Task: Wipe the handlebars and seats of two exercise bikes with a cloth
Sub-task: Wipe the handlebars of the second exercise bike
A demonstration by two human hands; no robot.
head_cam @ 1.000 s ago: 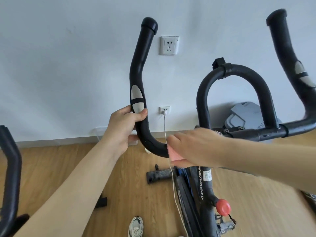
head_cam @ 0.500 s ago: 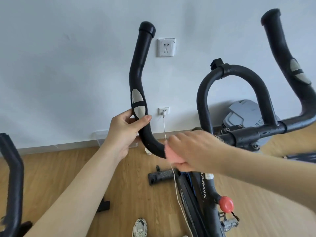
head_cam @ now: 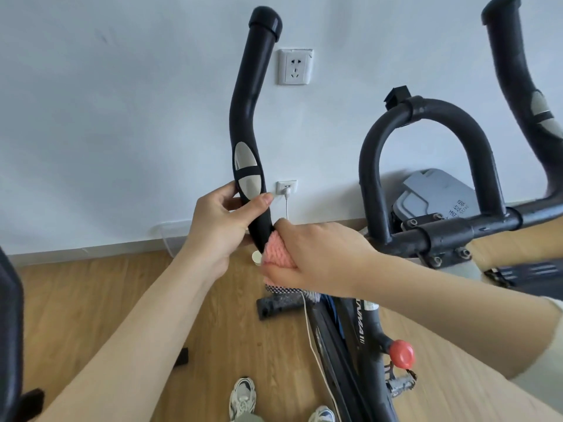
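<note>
Now the exercise bike [head_cam: 362,345] fills the right half of my view, its handlebars standing up in front of the white wall. The left horn [head_cam: 247,117] rises in the middle, the centre loop [head_cam: 426,114] curves to its right, and the right horn [head_cam: 515,71] runs off the top corner. A second bike [head_cam: 10,315] shows only as a dark bar at the left edge.

The left hand [head_cam: 219,226] grips the left horn just under its silver pad [head_cam: 247,172], fingers and thumb curled round the tube, the same place as half a second ago. The right hand [head_cam: 316,254] has slid up the lower bend since then and now sits right against the left one. Its fingers are clamped on the pink cloth [head_cam: 275,251], pressing it round the horn just below the left hand. More of the cloth shows than before.

A grey bin [head_cam: 432,199] behind the loop carries dark Chinese characters that I cannot read surely. White lettering [head_cam: 361,327] runs along the frame tube. My forearm hides its start, and the visible end looks like "NMA III".

Smaller still: a red knob [head_cam: 402,356] on the frame, and a white cable [head_cam: 310,330] hanging from the lower wall socket [head_cam: 286,187].
</note>
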